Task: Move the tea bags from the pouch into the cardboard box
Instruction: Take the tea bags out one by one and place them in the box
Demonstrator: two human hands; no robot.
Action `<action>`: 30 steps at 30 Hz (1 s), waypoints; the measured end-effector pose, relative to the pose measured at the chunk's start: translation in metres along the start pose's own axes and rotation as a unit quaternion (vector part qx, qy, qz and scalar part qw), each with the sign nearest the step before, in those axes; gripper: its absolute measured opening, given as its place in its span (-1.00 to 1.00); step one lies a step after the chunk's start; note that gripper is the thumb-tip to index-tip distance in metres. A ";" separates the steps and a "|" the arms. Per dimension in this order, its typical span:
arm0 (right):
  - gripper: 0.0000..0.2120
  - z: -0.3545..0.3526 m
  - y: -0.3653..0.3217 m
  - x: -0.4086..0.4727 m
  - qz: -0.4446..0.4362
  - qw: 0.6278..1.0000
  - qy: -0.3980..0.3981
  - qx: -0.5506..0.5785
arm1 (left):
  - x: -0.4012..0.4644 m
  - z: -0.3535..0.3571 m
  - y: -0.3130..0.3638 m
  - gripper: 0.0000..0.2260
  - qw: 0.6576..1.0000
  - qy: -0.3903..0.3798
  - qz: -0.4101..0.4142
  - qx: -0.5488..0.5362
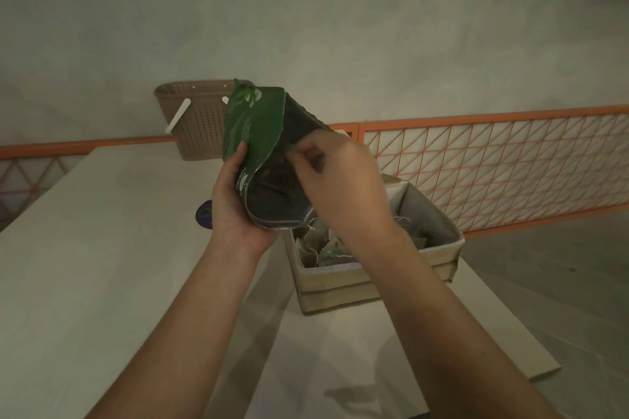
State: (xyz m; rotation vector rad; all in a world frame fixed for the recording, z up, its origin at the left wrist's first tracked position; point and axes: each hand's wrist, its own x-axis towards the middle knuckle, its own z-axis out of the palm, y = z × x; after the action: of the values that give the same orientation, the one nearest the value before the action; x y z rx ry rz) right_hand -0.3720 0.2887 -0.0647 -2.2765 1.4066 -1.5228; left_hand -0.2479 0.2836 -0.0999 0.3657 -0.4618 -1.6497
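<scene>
I hold a dark green pouch (258, 133) tipped over, its open mouth facing down toward the cardboard box (333, 282). My left hand (235, 204) grips the pouch from the left side near its mouth. My right hand (340, 177) pinches the pouch's right edge with curled fingers. Several pale tea bags (316, 248) with strings lie inside the box, partly hidden by my right forearm. The inside of the pouch is too dark to see into.
A brown perforated plastic basket (194, 122) stands at the back of the pale table (85, 265). A dark round object (203, 213) lies left of my left hand. An orange wire fence (493, 160) runs behind the box; grey floor lies to the right.
</scene>
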 end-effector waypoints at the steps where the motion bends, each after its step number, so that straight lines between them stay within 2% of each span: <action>1: -0.91 -0.005 0.001 -0.001 0.028 0.998 0.021 0.055 | 0.001 -0.001 -0.001 -0.53 1.000 -0.006 -0.005 -0.001; 4: -0.92 -0.020 0.002 -0.001 0.110 0.972 0.049 0.201 | 0.004 -0.001 -0.003 -0.51 0.999 -0.030 -0.018 -0.003; 7: -0.87 -0.035 0.002 0.001 0.158 0.944 0.045 0.286 | 0.008 -0.002 -0.008 -0.50 0.999 -0.044 -0.027 -0.002; 11: -0.85 -0.056 0.004 0.007 0.184 0.893 0.055 0.407 | 0.015 -0.004 -0.010 -0.46 0.999 -0.043 -0.032 -0.005; 13: -0.86 -0.068 0.009 0.012 0.186 0.883 0.062 0.426 | 0.019 -0.005 -0.011 -0.48 0.999 -0.039 -0.023 -0.010; 18: -0.80 -0.089 0.031 0.027 0.208 0.898 0.070 0.382 | 0.021 -0.005 -0.014 -0.53 0.999 -0.046 -0.016 -0.022; 23: -0.84 -0.086 0.068 0.030 0.229 0.922 0.049 0.309 | 0.021 -0.006 -0.018 -0.53 0.999 -0.045 -0.008 -0.014; 27: -0.82 -0.065 0.105 0.020 0.263 0.949 0.007 0.173 | 0.020 -0.006 -0.019 -0.51 0.999 -0.047 -0.015 -0.004; 30: -0.85 -0.048 0.127 0.006 0.277 0.956 -0.075 0.060 | 0.019 -0.003 -0.020 -0.49 0.999 -0.046 -0.017 -0.004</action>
State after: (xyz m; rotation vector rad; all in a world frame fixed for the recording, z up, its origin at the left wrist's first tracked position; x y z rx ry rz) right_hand -0.4899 0.2300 -0.0988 -1.6791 1.6629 -1.1907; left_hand -0.2662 0.2665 -0.1125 0.2945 -0.5201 -1.7054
